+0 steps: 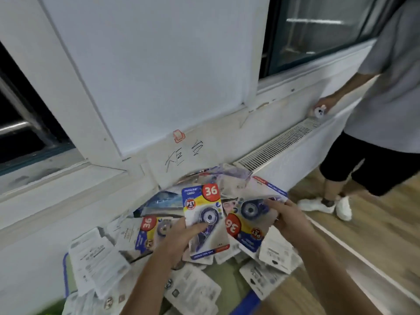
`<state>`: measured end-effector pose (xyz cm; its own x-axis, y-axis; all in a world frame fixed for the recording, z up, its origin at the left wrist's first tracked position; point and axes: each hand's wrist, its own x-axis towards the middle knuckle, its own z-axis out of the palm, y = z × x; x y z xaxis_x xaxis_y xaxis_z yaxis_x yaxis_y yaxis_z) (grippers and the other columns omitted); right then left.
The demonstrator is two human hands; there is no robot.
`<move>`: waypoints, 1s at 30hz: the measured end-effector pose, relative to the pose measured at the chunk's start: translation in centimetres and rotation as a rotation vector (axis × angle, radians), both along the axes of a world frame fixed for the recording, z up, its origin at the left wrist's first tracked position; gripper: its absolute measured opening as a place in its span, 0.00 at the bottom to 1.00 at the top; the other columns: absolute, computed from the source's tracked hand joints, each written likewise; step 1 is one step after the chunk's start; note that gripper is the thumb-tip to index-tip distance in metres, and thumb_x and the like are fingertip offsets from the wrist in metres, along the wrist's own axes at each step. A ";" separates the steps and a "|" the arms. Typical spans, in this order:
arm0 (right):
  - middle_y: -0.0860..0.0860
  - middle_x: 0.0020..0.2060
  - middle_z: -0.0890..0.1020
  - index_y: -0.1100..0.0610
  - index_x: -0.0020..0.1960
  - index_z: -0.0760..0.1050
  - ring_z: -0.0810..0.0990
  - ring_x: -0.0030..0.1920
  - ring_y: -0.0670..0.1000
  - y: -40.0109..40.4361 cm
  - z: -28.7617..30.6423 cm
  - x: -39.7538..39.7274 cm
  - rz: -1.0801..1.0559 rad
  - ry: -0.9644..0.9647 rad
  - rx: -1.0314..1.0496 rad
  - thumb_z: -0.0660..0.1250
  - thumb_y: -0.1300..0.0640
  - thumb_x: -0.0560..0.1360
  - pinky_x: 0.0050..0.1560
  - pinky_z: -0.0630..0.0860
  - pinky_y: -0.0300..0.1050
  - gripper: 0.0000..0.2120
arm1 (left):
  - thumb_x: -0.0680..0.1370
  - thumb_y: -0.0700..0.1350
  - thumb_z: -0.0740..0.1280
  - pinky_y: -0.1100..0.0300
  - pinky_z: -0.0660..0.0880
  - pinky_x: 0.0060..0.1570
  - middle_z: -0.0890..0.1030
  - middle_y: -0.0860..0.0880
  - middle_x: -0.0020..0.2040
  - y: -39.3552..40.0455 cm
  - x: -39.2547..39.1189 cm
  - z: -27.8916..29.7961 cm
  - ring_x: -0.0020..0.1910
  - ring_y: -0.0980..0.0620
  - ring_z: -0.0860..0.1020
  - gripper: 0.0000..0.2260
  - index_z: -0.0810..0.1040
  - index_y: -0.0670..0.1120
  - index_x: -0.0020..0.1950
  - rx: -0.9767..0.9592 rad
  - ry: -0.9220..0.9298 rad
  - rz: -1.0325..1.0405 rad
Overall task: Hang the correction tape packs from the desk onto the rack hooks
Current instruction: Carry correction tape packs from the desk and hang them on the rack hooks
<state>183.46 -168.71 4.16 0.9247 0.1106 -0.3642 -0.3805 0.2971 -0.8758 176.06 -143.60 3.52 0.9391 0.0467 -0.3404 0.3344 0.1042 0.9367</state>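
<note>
The left hand [181, 237] pinches an upright correction tape pack [205, 220], thumb pressed across its clear blister, the other fingers curled behind the card. This pack shows a red circle with "36" at its top corner. The right hand [287, 220] grips a second pack [247, 220], turned upside down so its "36" reads inverted; the fingers lie over the card's upper edge and the thumb is hidden beneath.

Both packs are held just above a loose heap of packs [159, 258] spread over a desk [223, 272] with a green surface and blue edging. Most packs in the heap lie face down, showing white printed backs; one more [151, 231] lies face up just left of the left hand. No tray or box holds them that can be made out.

Behind the heap stands a white wall [147, 64] with handwritten marks, with a slatted white radiator cover [279, 142] to the right. Farther right stands another person [386, 110] in a grey shirt, black shorts and white shoes, on a wooden floor [375, 235].
</note>
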 end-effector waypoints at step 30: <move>0.52 0.35 0.84 0.58 0.54 0.77 0.83 0.32 0.48 -48.4 -1.3 -49.9 -1.538 -0.119 0.386 0.65 0.63 0.76 0.32 0.81 0.40 0.08 | 0.61 0.40 0.76 0.54 0.79 0.46 0.83 0.39 0.54 -64.2 -20.3 -0.3 0.48 0.44 0.83 0.26 0.78 0.38 0.59 -0.232 0.163 -1.408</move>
